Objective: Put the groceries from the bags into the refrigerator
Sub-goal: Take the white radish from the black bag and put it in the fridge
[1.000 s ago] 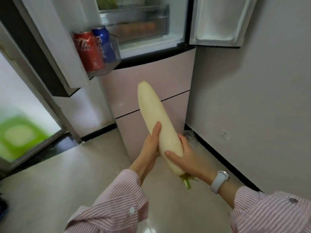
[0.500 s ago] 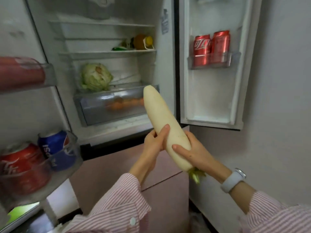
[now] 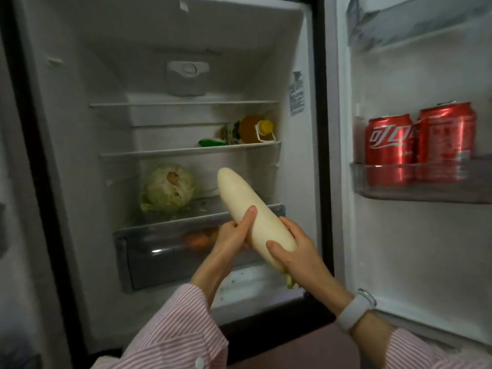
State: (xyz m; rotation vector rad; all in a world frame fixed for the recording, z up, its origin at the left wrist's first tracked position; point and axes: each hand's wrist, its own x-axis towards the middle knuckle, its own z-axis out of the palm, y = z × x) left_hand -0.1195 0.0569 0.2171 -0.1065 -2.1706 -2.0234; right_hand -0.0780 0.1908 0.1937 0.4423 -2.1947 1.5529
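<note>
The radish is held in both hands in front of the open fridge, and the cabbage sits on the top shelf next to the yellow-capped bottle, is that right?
Not quite. The head view shows the radish gripped by the left hand and right hand before the open fridge, but the cabbage sits alone on the shelf just above the drawer, one shelf below the yellow-capped bottle.

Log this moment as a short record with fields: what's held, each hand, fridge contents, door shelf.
held: white radish, tip pointing into the fridge, leafy end toward the person
left hand: grips the radish at its middle
right hand: grips the radish near its leafy end
lower shelf: cabbage, left of the radish tip
middle shelf: bottle with yellow cap, lying on its side
drawer: closed, orange items inside, unclear
door shelf: two red cans, upright
</note>
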